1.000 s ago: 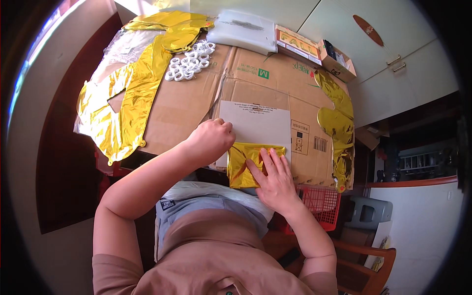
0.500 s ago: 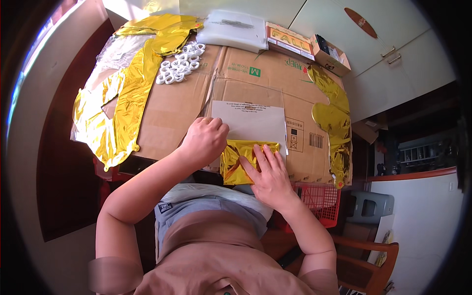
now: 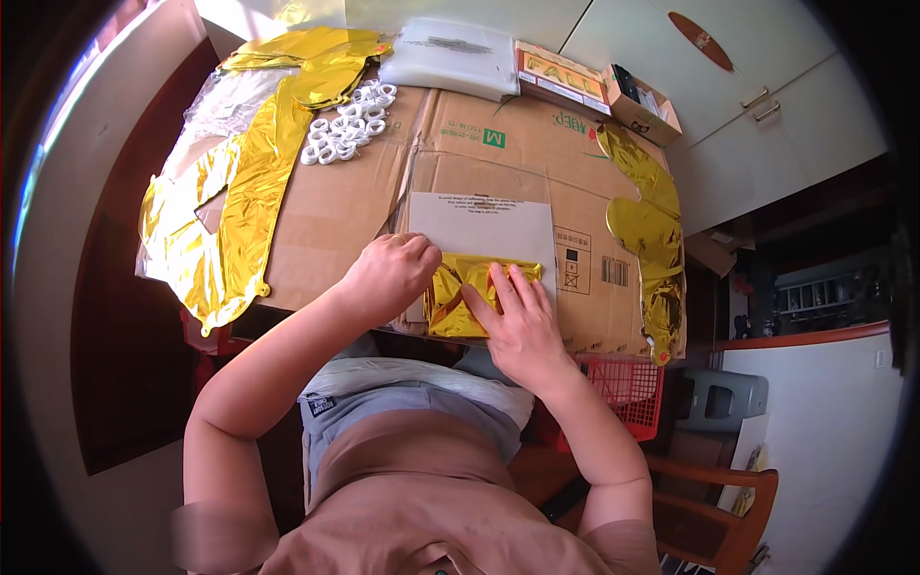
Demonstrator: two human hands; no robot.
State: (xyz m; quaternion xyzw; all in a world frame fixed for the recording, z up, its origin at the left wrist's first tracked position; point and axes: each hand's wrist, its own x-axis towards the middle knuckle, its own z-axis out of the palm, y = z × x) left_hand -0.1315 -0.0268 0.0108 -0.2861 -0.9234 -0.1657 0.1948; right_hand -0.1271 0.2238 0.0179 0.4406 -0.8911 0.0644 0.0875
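Note:
A folded gold foil balloon (image 3: 450, 305) lies at the near edge of the cardboard, over the lower part of a clear plastic bag with a white card (image 3: 484, 228) in it. Whether the foil is inside the bag, I cannot tell. My right hand (image 3: 525, 331) rests on the foil with its fingers spread, pressing it flat. At the bag's left edge, my left hand (image 3: 391, 276) is closed in a pinch, seemingly on the bag; its fingertips are partly hidden.
Flat cardboard (image 3: 335, 206) covers the table. Unfilled gold foil balloons lie left (image 3: 259, 192) and right (image 3: 644, 225). Farther back are small white ribbon coils (image 3: 350, 125), a stack of clear bags (image 3: 450, 57), a printed card pack (image 3: 563, 79) and a small open box (image 3: 644, 105).
The folded foil and the bag have slid slightly away from me, farther onto the cardboard. My right hand has moved along with them, while my left hand stays at the bag's left edge.

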